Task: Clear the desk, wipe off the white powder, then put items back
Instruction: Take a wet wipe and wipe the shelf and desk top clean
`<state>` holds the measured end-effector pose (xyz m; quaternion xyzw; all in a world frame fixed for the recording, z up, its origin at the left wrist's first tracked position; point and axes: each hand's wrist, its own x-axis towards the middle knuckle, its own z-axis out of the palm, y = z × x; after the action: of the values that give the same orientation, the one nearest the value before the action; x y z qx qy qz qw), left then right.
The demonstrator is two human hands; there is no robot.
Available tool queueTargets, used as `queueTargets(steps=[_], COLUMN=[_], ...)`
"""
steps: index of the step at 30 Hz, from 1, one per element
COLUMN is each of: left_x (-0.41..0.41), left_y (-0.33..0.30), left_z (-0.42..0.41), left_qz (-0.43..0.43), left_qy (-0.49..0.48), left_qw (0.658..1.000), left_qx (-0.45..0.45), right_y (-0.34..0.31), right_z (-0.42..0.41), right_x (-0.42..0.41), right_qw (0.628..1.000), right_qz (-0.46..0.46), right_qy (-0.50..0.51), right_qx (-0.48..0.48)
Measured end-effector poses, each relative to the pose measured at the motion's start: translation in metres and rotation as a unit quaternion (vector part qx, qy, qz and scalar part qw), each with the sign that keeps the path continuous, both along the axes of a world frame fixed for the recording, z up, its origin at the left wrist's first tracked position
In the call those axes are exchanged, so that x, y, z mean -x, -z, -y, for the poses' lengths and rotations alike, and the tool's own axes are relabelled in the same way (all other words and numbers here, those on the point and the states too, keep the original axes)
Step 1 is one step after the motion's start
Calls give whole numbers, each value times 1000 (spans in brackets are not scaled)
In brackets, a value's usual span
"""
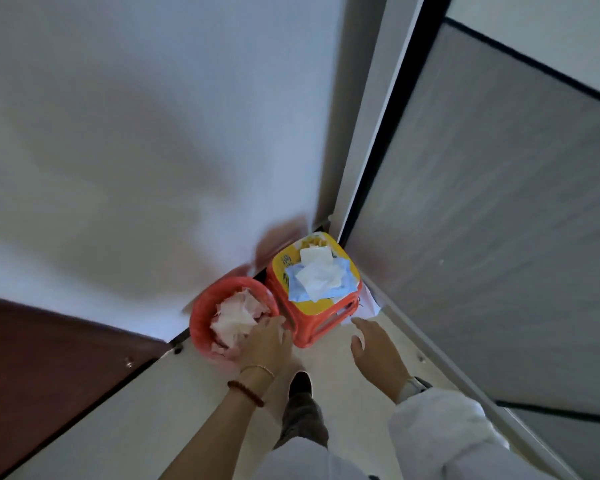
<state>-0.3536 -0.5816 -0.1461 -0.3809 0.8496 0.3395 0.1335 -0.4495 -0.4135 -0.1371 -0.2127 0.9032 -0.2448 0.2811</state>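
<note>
Crumpled tissues (238,318): a white wad filling the red bin, near the corner of the room.
Red bin (201,317): round, lined with a red bag, standing on the floor (187,403) just beside the stool.
Stool (312,327): red plastic with a yellow top, set in the corner between the white wall (153,116) and the grey partition (499,237).
On the stool: a blue cloth (340,289) with white tissues (317,277) lying on top.
Left hand (265,341): over the bin's near rim, fingertips touching the crumpled tissues; whether the grip is closed on them, I cannot tell. Two bracelets on the wrist.
Right hand (374,348): hanging in the air near the stool's right side, grip wide and empty, white sleeve behind it.
Shoe (300,382): dark, on the floor between the arms.
</note>
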Motion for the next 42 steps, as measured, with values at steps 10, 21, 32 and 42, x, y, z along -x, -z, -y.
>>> queueTargets(steps=[10, 21, 32, 42], left_x=[142, 207, 180, 44], left_y=[128, 240, 95, -102], left_z=[54, 55, 62, 58], left_qz=[3, -54, -250, -306], left_qy=[-126, -332, -275, -370], left_qw=[984, 930, 928, 876], left_qx=[-126, -149, -25, 55], right_y=[130, 229, 127, -69], right_z=[67, 65, 125, 220], right_x=[135, 215, 248, 129], right_qw=[992, 983, 966, 784], right_qz=[112, 174, 153, 66], right_qy=[57, 16, -174, -544], right_qx=[-32, -54, 111, 292])
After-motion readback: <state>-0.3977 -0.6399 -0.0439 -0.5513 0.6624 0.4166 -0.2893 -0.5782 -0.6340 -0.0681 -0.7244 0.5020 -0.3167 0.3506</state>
